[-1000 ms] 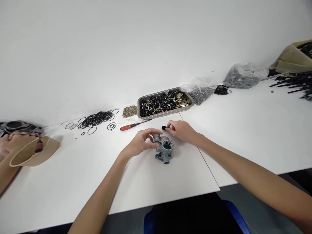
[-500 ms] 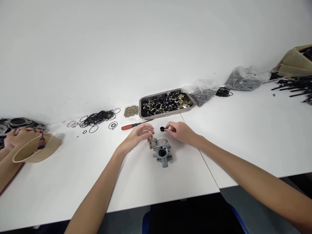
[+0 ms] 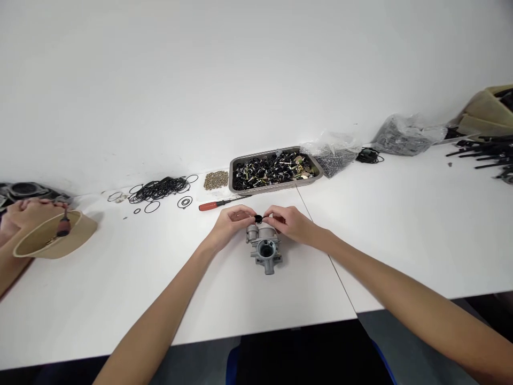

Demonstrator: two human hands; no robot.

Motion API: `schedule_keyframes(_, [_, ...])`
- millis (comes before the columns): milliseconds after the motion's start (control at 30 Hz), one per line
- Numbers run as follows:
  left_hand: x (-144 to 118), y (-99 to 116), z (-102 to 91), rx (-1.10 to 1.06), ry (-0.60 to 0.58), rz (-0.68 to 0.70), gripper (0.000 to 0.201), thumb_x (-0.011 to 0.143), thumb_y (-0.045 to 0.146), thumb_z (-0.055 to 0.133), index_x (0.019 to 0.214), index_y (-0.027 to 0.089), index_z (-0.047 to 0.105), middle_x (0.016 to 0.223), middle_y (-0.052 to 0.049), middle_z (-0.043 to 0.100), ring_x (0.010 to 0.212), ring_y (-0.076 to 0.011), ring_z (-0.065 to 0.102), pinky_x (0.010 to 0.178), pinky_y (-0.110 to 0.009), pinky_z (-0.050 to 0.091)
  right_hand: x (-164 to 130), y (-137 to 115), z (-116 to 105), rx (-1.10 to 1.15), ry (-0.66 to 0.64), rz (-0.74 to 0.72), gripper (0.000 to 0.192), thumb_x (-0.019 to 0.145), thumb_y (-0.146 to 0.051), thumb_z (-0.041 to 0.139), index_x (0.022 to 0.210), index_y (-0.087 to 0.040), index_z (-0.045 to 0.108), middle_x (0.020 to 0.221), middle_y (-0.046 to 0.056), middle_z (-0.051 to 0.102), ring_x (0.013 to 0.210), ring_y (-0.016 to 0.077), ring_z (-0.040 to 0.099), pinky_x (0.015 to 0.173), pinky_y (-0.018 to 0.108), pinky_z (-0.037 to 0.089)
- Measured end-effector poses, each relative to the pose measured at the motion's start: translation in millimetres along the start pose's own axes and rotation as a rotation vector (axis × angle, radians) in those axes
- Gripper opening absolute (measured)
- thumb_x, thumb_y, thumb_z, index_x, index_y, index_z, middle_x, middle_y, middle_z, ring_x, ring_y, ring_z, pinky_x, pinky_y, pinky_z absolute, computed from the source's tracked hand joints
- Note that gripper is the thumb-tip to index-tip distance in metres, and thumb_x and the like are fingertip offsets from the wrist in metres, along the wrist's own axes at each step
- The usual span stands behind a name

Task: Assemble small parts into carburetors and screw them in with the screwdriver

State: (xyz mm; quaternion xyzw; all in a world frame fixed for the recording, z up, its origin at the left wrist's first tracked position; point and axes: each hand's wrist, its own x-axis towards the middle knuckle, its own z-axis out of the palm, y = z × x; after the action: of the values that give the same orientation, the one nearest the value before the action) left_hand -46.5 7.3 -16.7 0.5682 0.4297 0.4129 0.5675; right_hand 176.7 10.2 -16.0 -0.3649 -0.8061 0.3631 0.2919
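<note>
A grey metal carburettor body (image 3: 265, 248) stands on the white table (image 3: 248, 310) in front of me, its round bore facing me. Just above its far top, a small black round cap (image 3: 258, 218) is pinched between the fingertips of my left hand (image 3: 229, 223) and my right hand (image 3: 289, 222). Both hands meet at the cap, a little above the carburettor. Neither hand grips the carburettor itself.
A red-handled screwdriver (image 3: 218, 204) lies just beyond my hands. Behind it sit a metal tray (image 3: 274, 170) of black and brass parts, small brass pieces (image 3: 215, 180) and black O-rings (image 3: 159, 190). Plastic bags (image 3: 406, 135) lie at right. Another person's hands (image 3: 30, 210) hold a tan bowl (image 3: 54, 243) at far left.
My left hand let go of the carburettor and came up to the cap. My right hand brought the cap left and nearer, over the carburettor's top. The carburettor now stands free.
</note>
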Motion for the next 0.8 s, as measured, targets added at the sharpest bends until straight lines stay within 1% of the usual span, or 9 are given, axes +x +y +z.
schedule_keyframes(100, [2,-5,-4.5,-0.001,-0.031,0.009,0.029,0.066,0.027,0.082,0.090,0.015,0.069,0.093,-0.005,0.067,0.085,-0.0155,0.063,0.078,-0.029,0.051,1,-4,2,0.064,-0.005,0.031,0.026,0.094,-0.039,0.050,0.092,-0.018,0.064,0.067,-0.001,0.059,0.057,0.0107,0.049,0.055,0.024,0.034])
schedule_keyframes(200, [2,-5,-8.1,0.007,-0.094,0.005,0.028,0.068,0.026,0.080,0.091,0.015,0.069,0.096,-0.006,0.068,0.084,-0.0164,0.065,0.076,-0.030,0.052,5,-11,3,0.133,-0.012,0.050,0.027,0.092,-0.041,0.051,0.089,-0.017,0.063,0.064,-0.002,0.056,0.055,0.0108,0.051,0.054,0.023,0.036])
schedule_keyframes(300, [1,-5,-8.8,-0.020,-0.091,-0.003,0.026,0.066,0.024,0.081,0.085,0.014,0.068,0.089,-0.005,0.068,0.078,-0.0160,0.066,0.072,-0.029,0.052,16,-20,-1,0.126,-0.033,0.055,0.030,0.092,-0.043,0.051,0.086,-0.017,0.063,0.061,-0.003,0.054,0.053,0.0104,0.051,0.053,0.023,0.037])
schedule_keyframes(367, [1,-4,-7.6,-0.066,-0.059,-0.013,0.027,0.063,0.025,0.083,0.080,0.013,0.065,0.083,-0.004,0.068,0.074,-0.0158,0.067,0.068,-0.028,0.052,28,-27,-9,0.030,-0.078,0.043,0.031,0.093,-0.043,0.049,0.086,-0.017,0.064,0.063,-0.001,0.058,0.054,0.0103,0.051,0.055,0.024,0.036])
schedule_keyframes(433, [1,-4,-6.1,-0.113,-0.005,-0.015,0.029,0.063,0.027,0.084,0.076,0.012,0.063,0.089,-0.005,0.069,0.070,-0.0159,0.068,0.066,-0.029,0.052,45,-34,-22,-0.146,-0.101,0.023,0.029,0.093,-0.042,0.049,0.090,-0.018,0.065,0.070,0.001,0.063,0.058,0.0110,0.052,0.058,0.025,0.036])
schedule_keyframes(533, [2,-3,-6.0,-0.149,0.042,-0.024,0.030,0.065,0.029,0.082,0.074,0.011,0.060,0.101,-0.010,0.070,0.070,-0.0179,0.070,0.065,-0.030,0.052,75,-38,-48,-0.414,0.007,0.034,0.021,0.090,-0.037,0.054,0.095,-0.020,0.067,0.085,0.003,0.068,0.069,0.0134,0.056,0.063,0.026,0.036])
schedule_keyframes(600, [2,-3,-7.7,-0.146,0.051,-0.035,0.030,0.066,0.029,0.082,0.075,0.012,0.058,0.095,-0.011,0.071,0.072,-0.0198,0.071,0.066,-0.030,0.052,93,-34,-61,-0.485,0.066,0.087,0.018,0.088,-0.033,0.057,0.097,-0.021,0.067,0.090,0.003,0.070,0.074,0.0149,0.059,0.066,0.026,0.037])
schedule_keyframes(667, [2,-4,-9.9,-0.135,0.055,-0.041,0.030,0.067,0.027,0.081,0.076,0.013,0.056,0.082,-0.008,0.070,0.071,-0.0203,0.071,0.066,-0.030,0.053,105,-22,-64,-0.512,0.109,0.127,0.017,0.085,-0.028,0.059,0.099,-0.020,0.066,0.093,0.005,0.070,0.079,0.0173,0.060,0.068,0.027,0.038])
schedule_keyframes(800, [4,-7,-11.5,-0.132,0.079,-0.014,0.035,0.066,0.025,0.082,0.086,0.016,0.055,0.071,-0.001,0.065,0.062,-0.0196,0.069,0.062,-0.032,0.054,114,12,-47,-0.523,0.164,0.170,0.021,0.083,-0.019,0.059,0.104,-0.017,0.065,0.103,0.010,0.069,0.089,0.0220,0.061,0.073,0.029,0.041])
